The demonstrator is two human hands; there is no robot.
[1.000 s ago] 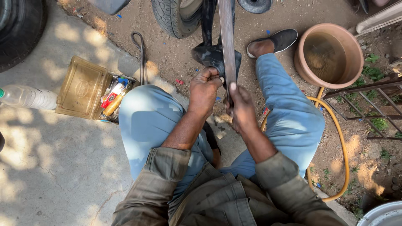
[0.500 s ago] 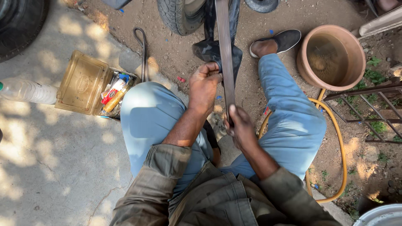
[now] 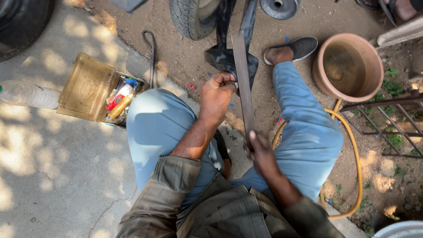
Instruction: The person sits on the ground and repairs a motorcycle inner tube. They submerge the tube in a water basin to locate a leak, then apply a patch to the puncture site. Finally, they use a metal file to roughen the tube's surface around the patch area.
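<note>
Left hand (image 3: pixel 217 93) closed on black rubber tube (image 3: pixel 222 57), unchanged. Right hand (image 3: pixel 261 152) has slid down long flat file (image 3: pixel 243 83), gripping its lower end. Clay pot (image 3: pixel 348 66) right of hands.

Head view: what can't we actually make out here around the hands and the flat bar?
- Right hand: blurred, so its grip on the flat metal bar is unclear.
- Left hand: fingertips hidden behind the black rubber tube.
- Tyre: cut off by the top edge.
- Open tool tin: contents too small to identify.
- Yellow hose: ends hidden by the leg and the clay pot.
</note>
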